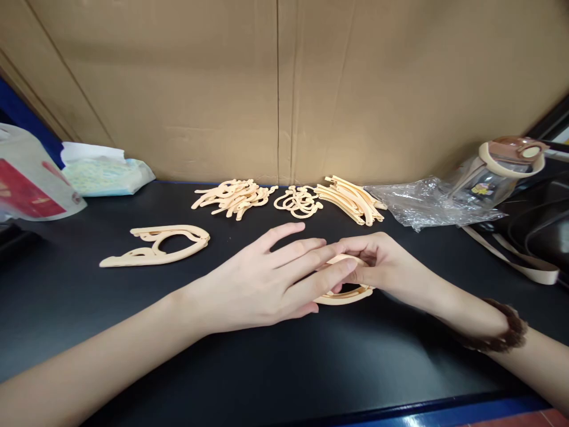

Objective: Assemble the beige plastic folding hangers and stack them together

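Note:
Near the middle of the black table, a cream plastic piece with curved arms (344,298) lies partly hidden under both hands. My left hand (280,273) reaches over it from the left, back up, its fingers apart and the fingertips meeting my other hand. My right hand (373,261) has its fingers closed on the upper right part of the piece. To the left rests a folded cream hanger (178,255), touched by neither hand. Behind the hands are a heap of short cream arms (237,198), several cream hooks (299,201) and a stack of longer cream arms (351,200).
Crumpled clear plastic (418,204) and a bottle with a brown lid (493,172) stand at the right, near a beige strap (524,270). A tissue pack (109,176) and a white and red bag (35,178) are at the left. Cardboard (200,89) rises behind.

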Motion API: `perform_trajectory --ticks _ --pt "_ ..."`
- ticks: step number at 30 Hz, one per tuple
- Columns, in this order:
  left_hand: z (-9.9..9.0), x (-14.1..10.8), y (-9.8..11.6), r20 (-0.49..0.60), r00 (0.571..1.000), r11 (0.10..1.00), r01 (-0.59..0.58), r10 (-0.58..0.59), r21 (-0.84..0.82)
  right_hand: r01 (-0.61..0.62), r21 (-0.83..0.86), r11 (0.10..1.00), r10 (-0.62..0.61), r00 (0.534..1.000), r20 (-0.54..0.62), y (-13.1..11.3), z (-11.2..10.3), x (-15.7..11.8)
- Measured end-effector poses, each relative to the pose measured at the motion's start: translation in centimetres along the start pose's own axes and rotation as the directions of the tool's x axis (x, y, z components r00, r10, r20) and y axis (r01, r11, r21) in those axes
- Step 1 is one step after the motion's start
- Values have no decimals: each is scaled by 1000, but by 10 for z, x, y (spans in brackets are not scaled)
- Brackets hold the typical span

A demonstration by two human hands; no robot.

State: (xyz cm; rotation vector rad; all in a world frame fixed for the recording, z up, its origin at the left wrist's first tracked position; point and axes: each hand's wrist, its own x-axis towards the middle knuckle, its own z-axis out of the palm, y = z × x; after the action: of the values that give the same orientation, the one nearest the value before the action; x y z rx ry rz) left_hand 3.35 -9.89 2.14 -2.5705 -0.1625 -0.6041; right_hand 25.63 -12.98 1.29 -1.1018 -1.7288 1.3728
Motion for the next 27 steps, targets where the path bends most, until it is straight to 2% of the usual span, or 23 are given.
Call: perform_trajectory --ticks 5,12,18,24,27 --pt "2 0 -1 46 999 1000 27 -28 6 -29 45 999 30 1000 -9 -4 1 1" --pt "-1 1 -2 104 994 999 29 -31 14 -19 19 1000 19 999 -33 -2 1 3" --pt "-1 0 -4 102 991 996 82 -83 18 22 -5 1000 -22 1000 -11 2 -1 3" --pt "-1 -3 -16 126 980 987 147 -153 61 100 -9 995 -100 986 -132 6 -6 7" --pt "2 -5 -21 105 975 979 189 -196 71 74 -58 996 -82 985 -152 7 -7 9"
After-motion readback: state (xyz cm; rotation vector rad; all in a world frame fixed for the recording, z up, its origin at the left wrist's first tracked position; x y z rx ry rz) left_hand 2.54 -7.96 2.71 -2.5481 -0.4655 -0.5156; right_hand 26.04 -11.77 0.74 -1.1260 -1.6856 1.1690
